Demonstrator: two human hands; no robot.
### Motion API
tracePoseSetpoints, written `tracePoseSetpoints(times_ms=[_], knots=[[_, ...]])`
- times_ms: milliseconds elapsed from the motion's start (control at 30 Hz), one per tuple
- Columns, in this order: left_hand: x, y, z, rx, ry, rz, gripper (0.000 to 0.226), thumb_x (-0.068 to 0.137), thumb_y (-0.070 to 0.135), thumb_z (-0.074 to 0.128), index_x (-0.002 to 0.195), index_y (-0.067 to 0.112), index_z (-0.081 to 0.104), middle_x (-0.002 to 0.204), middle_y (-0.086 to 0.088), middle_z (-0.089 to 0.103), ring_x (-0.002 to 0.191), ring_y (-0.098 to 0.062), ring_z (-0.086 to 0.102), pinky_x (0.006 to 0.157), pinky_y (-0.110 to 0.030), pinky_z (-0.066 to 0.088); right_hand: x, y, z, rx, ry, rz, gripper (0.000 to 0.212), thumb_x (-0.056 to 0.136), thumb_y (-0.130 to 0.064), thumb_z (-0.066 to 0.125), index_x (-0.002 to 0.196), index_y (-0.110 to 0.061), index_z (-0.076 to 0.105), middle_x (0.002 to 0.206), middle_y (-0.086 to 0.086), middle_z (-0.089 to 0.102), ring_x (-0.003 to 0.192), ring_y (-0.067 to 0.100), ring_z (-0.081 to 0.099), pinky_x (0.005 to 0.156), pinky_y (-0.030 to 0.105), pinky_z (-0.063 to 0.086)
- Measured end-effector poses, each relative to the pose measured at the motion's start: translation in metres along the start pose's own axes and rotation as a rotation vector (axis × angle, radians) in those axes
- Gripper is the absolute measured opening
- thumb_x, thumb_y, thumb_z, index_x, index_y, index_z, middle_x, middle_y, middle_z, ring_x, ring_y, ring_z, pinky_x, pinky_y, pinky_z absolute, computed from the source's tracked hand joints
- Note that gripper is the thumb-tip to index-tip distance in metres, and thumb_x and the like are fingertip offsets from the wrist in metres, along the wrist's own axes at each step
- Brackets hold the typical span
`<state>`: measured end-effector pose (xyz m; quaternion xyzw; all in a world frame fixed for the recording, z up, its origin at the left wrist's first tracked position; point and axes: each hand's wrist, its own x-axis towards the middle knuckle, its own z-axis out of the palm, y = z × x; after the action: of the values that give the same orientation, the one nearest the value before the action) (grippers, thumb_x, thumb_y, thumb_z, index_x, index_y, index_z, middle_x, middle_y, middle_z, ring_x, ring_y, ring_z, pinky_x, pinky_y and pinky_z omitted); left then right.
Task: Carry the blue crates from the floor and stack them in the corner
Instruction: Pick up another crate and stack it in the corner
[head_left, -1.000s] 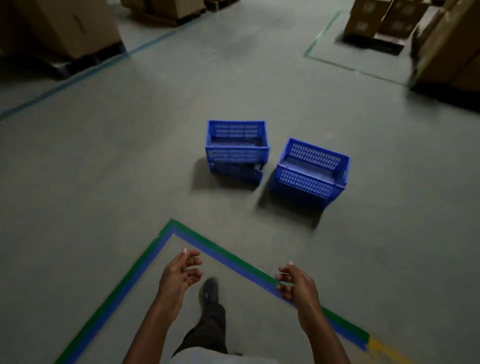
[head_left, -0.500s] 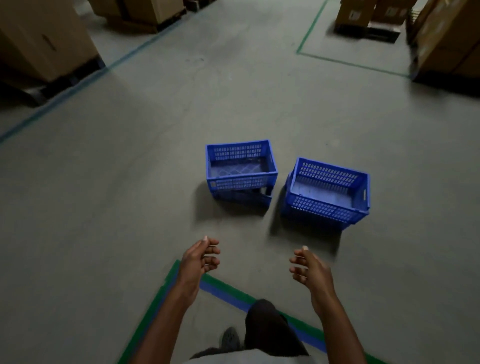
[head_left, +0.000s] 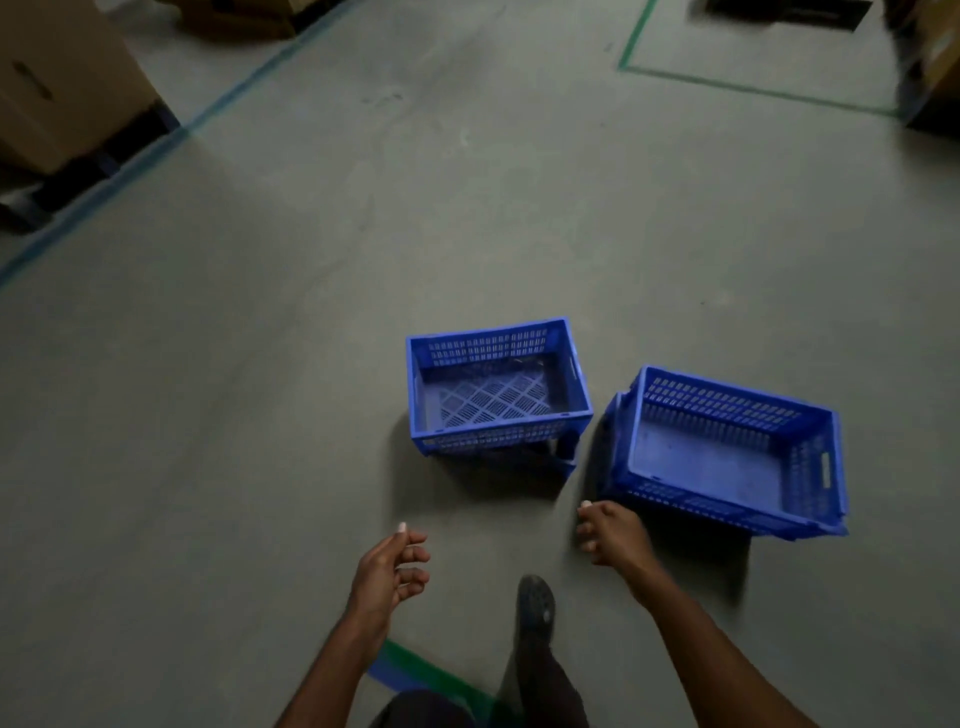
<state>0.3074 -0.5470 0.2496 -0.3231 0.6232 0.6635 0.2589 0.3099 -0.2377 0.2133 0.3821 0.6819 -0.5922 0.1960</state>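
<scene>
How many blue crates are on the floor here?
At least 2: one crate ahead of the left hand, another by the right hand. Each seems to sit on another crate, mostly hidden.

I can read no text, number or brand anywhere here. The cardboard box at my far left bears only a dark smudge of a mark, too blurred to make out.

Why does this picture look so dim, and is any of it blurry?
Head view: lighting is low, so the two blue perforated plastic crates cast dark shadows toward the camera on the grey concrete floor; the cardboard boxes and far corners are motion-smeared; floor lines bow from the wide lens.
</scene>
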Motion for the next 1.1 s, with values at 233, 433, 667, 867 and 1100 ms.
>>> tracePoseSetpoints(times_ms=[233,433,667,867,1100], knots=[[0.230,0.001,0.014,0.273,-0.040,-0.045,0.029,0.104,0.028,0.051,0.102,0.004,0.067,0.079,-0.007,0.059,0.053,-0.014,0.051,0.050,-0.022,0.041,0.226,-0.010,0.036,-0.404,-0.010,-0.042,0.023,0.096,-0.038,0.060,0.091,-0.018,0.069,0.085,0.006,0.070,0.079,0.025,0.066,0.075,0.038,0.053],[0.456,-0.001,0.009,0.476,0.135,0.245,0.028,0.103,0.026,0.054,0.085,0.011,0.070,0.078,-0.009,0.068,0.057,-0.017,0.055,0.054,-0.024,0.044,0.422,-0.019,0.060,-0.567,0.175,-0.242,0.015,0.097,-0.028,0.060,0.094,-0.016,0.066,0.101,0.015,0.071,0.100,0.033,0.065,0.080,0.033,0.044],[0.621,0.014,0.008,0.707,0.511,0.504,0.036,0.098,0.036,0.058,0.115,0.005,0.063,0.115,-0.019,0.063,0.113,-0.038,0.055,0.099,-0.043,0.039,0.568,-0.039,0.063,-0.755,0.505,-0.454,0.064,0.093,-0.031,0.061,0.145,-0.002,0.039,0.148,0.027,0.037,0.135,0.045,0.037,0.109,0.053,0.032],[0.676,0.033,0.011,0.587,0.395,0.466,0.054,0.098,0.060,0.046,0.087,0.010,0.063,0.086,-0.011,0.069,0.079,-0.031,0.064,0.071,-0.038,0.045,0.626,-0.056,0.063,-0.590,0.606,-0.319,0.054,0.100,-0.050,0.040,0.123,-0.002,0.054,0.124,0.029,0.059,0.111,0.047,0.058,0.089,0.048,0.046],[0.680,0.043,0.015,0.192,0.128,0.264,0.049,0.095,0.063,0.050,0.094,0.014,0.054,0.071,-0.002,0.052,0.044,-0.015,0.043,0.045,-0.028,0.040,0.642,-0.069,0.040,-0.020,0.230,-0.133,0.054,0.097,-0.060,0.043,0.089,-0.008,0.059,0.071,0.012,0.057,0.052,0.026,0.045,0.051,0.033,0.041]])
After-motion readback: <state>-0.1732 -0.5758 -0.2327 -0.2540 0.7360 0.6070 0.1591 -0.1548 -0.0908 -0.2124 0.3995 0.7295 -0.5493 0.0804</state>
